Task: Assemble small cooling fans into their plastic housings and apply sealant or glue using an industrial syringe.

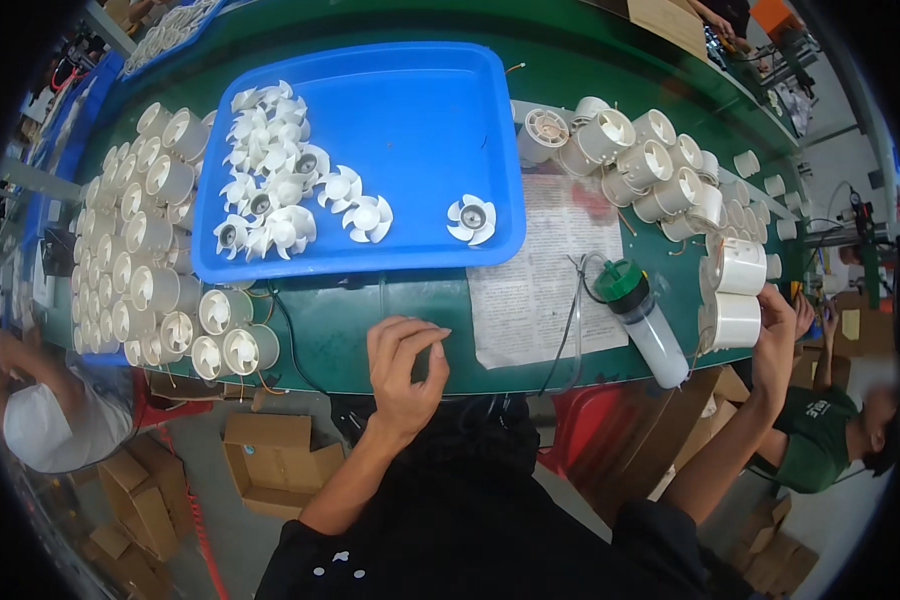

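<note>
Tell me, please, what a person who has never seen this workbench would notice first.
The big blue tray in the middle of the green bench stands out first, with white fan impellers heaped in its left part. Rows of white round fan housings crowd the bench to its left. The left hand rests on the near edge; the right hand touches a stacked white housing at the right end.

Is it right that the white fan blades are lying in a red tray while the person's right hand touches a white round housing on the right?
Not quite. In the head view the tray holding the white fan blades is blue, not red. The rest holds: the right hand does touch a white round housing on the right.
</note>
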`<action>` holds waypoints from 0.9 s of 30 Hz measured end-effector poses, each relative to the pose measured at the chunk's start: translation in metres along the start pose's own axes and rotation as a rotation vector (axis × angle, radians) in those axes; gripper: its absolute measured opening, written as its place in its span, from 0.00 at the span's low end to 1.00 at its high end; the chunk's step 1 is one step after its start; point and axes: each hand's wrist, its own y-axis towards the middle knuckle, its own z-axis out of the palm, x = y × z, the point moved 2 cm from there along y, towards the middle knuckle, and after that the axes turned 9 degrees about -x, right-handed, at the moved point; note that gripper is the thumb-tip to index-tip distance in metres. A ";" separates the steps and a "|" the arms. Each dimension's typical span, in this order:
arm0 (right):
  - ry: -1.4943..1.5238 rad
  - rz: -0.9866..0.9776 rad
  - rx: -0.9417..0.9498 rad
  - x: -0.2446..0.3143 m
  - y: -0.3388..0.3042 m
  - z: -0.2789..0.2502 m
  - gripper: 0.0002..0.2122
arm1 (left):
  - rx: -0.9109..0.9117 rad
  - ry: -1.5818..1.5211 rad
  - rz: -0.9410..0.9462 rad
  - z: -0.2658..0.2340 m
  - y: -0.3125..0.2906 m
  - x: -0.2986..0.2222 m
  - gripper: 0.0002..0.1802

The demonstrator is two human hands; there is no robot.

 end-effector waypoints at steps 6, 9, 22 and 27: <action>0.060 0.034 0.063 0.001 -0.005 0.032 0.12 | 0.015 0.025 0.002 -0.001 0.001 -0.002 0.11; 0.152 0.079 0.124 0.035 -0.024 0.064 0.13 | 0.033 0.017 0.001 -0.002 0.000 -0.001 0.10; -0.240 -0.230 0.438 0.105 -0.077 0.227 0.17 | 0.177 -0.160 -0.108 -0.007 -0.007 -0.009 0.62; -0.213 -0.199 0.323 0.094 -0.089 0.241 0.15 | 0.494 0.090 -0.061 0.002 0.007 -0.015 0.65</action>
